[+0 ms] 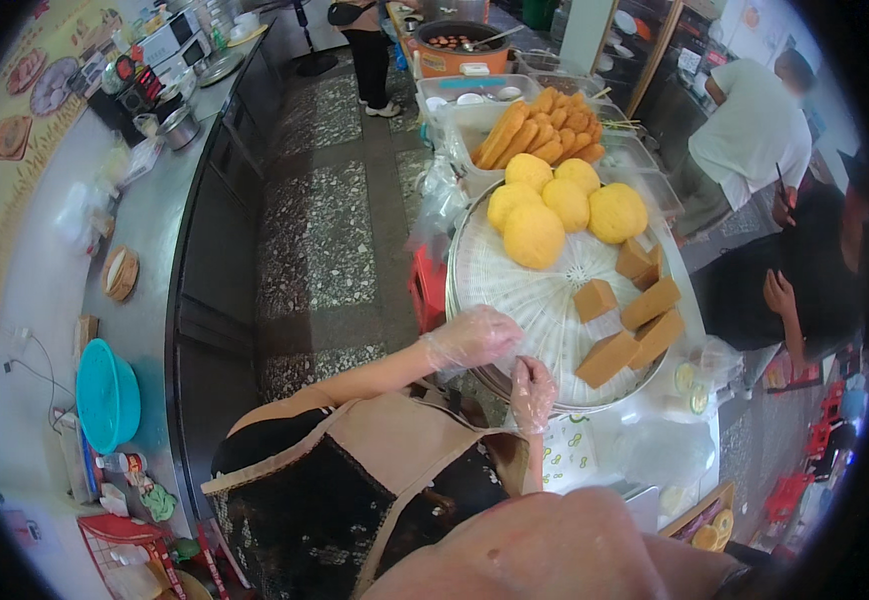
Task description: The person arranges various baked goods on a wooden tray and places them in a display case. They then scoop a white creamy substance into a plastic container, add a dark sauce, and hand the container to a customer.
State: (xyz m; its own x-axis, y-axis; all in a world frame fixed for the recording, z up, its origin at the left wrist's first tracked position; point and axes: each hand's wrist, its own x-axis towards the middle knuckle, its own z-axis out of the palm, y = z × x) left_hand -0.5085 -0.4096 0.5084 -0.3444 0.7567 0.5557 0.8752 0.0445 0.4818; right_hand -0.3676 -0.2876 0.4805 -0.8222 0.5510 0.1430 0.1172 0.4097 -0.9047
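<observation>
Clear plastic gloves cover both of my hands. My left hand (pixel 474 337) hangs over the near left rim of a round white woven tray (pixel 509 292), fingers curled. Close beside it, my right hand (pixel 533 390) is over the tray's near edge, fingertips drawn together. Whether either hand holds something thin and clear is too unclear to see. Several brown cake blocks (pixel 607 358) lie on the right of the tray. At its far side several round yellow buns (pixel 533 236) are heaped. Behind them, fried dough sticks (pixel 508 135) fill a clear plastic bin (pixel 468 127).
An orange pot (pixel 438 64) with a ladle stands beyond the bins. Clear plastic bags (pixel 663 450) lie right of me, near a red stool (pixel 427 289). A steel counter (pixel 153 300) with a turquoise basin (pixel 108 397) runs along the left. People (pixel 749 135) stand across the table.
</observation>
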